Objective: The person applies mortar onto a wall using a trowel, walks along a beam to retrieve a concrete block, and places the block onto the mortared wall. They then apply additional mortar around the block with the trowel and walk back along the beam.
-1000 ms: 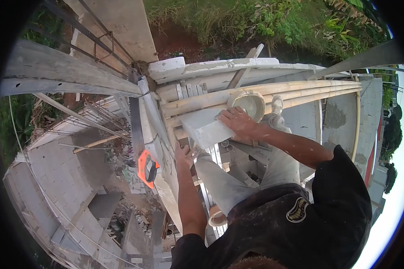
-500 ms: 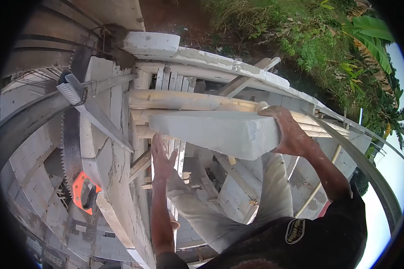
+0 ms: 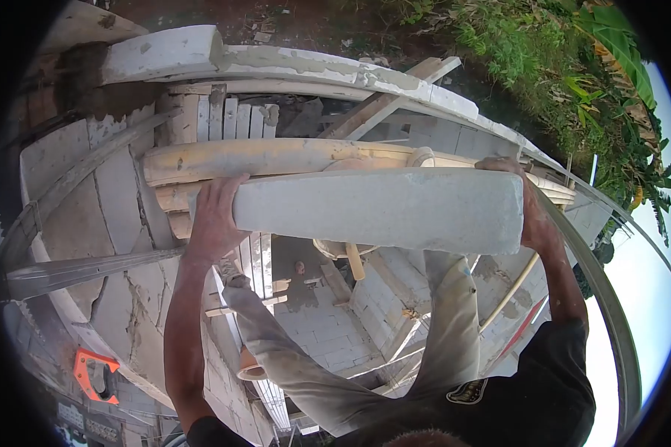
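Note:
A long pale grey concrete block [image 3: 380,212] lies lengthwise between my two hands, raised above my knees. My left hand [image 3: 220,216] is wrapped round its left end, with the fingers over the top edge. Against the block's right end presses my right hand [image 3: 535,212], its fingers reaching over the upper corner; part of that hand is hidden behind the block. Just beyond the block run thick wooden poles [image 3: 253,156].
The far wall [image 3: 298,63] has mortar along its top and a white block [image 3: 160,54] at its left. An orange-handled saw [image 3: 82,372] is at lower left, near a metal bar [image 3: 97,273]. A curved pole [image 3: 611,298] passes on the right. Below my legs is a drop.
My left hand has moved from below the block's left end to a grip on it. The block has turned level, broad side toward me. My view has shifted, and the saw appears lower left.

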The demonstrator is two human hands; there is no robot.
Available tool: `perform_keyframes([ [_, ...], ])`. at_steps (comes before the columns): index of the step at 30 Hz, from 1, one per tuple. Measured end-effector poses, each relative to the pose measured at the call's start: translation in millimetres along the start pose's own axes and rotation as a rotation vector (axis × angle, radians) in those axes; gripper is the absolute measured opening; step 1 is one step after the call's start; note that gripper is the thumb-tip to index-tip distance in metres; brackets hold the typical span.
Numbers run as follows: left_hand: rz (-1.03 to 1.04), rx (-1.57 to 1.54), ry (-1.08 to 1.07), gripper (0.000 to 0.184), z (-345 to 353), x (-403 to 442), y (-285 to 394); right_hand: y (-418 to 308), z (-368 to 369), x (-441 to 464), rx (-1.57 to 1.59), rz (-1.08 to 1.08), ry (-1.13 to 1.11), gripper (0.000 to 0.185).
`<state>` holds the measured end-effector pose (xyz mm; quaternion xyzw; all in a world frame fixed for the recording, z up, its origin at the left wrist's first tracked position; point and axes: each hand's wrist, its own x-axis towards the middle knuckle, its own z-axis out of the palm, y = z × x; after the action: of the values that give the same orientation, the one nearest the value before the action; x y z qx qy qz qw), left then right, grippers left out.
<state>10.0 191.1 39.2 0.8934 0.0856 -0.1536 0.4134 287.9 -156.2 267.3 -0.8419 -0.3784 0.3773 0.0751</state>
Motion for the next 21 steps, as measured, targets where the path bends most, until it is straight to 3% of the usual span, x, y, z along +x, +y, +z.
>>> perform_keyframes([
  [8, -0.078, -0.100, 0.157, 0.080, 20.0, -9.4, 4.0, -47.4, -40.7, 50.0, -0.035, -0.034, 0.049, 0.103],
  [10, -0.082, -0.136, 0.209, 0.080, 34.4, -11.8, 6.2, -48.7, -48.5, 57.5, -0.071, -0.093, 0.050, 0.100],
  [12, -0.090, -0.130, 0.255, 0.080, 43.8, -9.6, 11.1, -56.4, -56.1, 61.9, -0.207, -0.312, 0.107, 0.095],
  [13, -0.091, -0.119, 0.286, 0.079, 49.3, -8.0, 15.0, -76.4, -56.9, 63.5, -0.362, -0.318, 0.052, 0.089],
  [14, -0.090, -0.131, 0.284, 0.079, 50.9, -5.9, 20.0, -82.2, -46.4, 67.2, -0.367, -0.312, 0.044, 0.089],
  [16, -0.158, -0.103, 0.215, 0.083, 46.9, 8.7, 28.4, -75.8, -21.4, 77.5, -0.903, -0.169, 0.066, 0.089],
  [17, -0.155, -0.105, 0.231, 0.083, 49.5, 17.5, 30.7, -61.3, -15.2, 90.2, -0.877, -0.085, 0.139, 0.071],
  [21, -0.144, -0.038, 0.258, 0.074, 66.1, 37.1, 46.7, 1.5, 5.8, 107.5, -0.963, -0.072, 0.174, 0.068],
])
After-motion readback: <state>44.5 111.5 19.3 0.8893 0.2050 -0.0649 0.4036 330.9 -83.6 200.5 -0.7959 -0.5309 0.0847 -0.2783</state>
